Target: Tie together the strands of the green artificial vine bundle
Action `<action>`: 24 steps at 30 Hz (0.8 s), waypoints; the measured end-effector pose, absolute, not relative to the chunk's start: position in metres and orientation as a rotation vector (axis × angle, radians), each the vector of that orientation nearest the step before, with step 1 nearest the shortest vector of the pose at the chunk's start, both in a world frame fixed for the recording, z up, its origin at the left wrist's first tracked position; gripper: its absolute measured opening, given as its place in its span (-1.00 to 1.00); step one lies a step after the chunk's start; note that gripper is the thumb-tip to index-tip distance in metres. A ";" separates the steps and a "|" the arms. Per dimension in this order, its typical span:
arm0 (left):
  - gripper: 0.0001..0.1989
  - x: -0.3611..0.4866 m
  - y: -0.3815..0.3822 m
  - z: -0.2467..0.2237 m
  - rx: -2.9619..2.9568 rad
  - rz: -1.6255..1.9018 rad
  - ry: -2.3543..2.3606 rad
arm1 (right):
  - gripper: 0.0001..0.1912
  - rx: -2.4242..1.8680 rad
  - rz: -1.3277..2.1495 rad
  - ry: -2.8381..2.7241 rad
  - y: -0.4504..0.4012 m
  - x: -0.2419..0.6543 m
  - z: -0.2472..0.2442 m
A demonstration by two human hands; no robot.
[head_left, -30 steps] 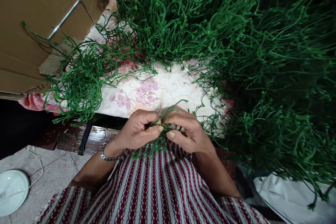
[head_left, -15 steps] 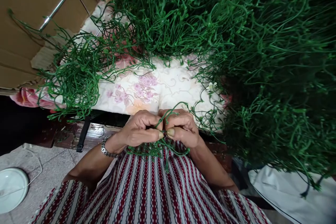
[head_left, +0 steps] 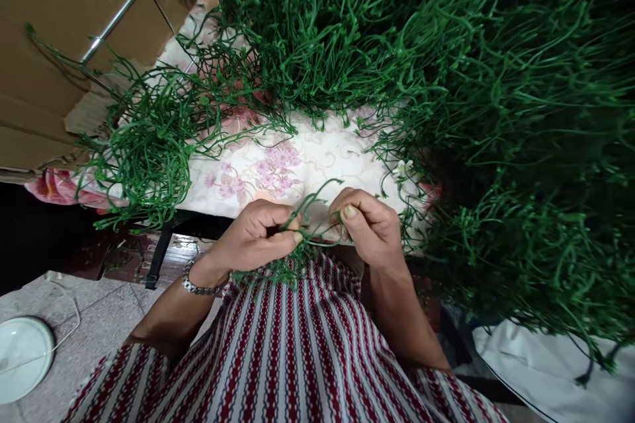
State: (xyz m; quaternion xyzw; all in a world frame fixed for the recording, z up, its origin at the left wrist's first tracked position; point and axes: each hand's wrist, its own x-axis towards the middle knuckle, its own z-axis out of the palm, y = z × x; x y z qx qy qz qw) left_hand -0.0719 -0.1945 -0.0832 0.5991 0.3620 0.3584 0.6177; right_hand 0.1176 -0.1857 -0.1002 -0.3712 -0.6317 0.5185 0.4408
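Observation:
In front of my lap my left hand (head_left: pixel 262 234) pinches a small bunch of thin green artificial flower stems (head_left: pixel 310 201) between thumb and fingers. Some of them arch up above the hand, others hang below it over the striped cloth. To its right, a short gap away, my right hand (head_left: pixel 372 225) is closed, thumb against forefinger, on the end of a green stem (head_left: pixel 325 243) that runs across from the left hand. Its exact grip point is partly hidden by the fingers. A tangled heap of similar stems (head_left: pixel 143 158) lies to the left of both hands.
A big mass of green stems (head_left: pixel 397 46) fills the back and right. Floral cloth (head_left: pixel 278 168) covers the surface before me. A cardboard box (head_left: pixel 59 6) with a bent metal rod (head_left: pixel 116 20) stands at left. A white round object (head_left: pixel 24 357) with a cord lies lower left.
My hands, which were together at the stems, have moved apart. The right hand has shifted right and up, with a stem stretched between; the left keeps its bunch.

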 end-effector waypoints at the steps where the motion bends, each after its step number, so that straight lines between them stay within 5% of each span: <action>1: -0.76 -0.072 -0.193 -0.083 1.467 0.792 0.872 | -0.86 -1.008 1.186 -1.670 -0.184 0.121 -0.097; 6: -0.76 -0.065 -0.190 -0.083 1.683 0.799 0.978 | -0.84 -1.014 0.912 -1.941 -0.184 0.120 -0.085; 24: -0.75 -0.059 -0.193 -0.087 1.545 0.855 0.994 | -0.70 -0.954 1.389 -1.842 -0.184 0.131 -0.087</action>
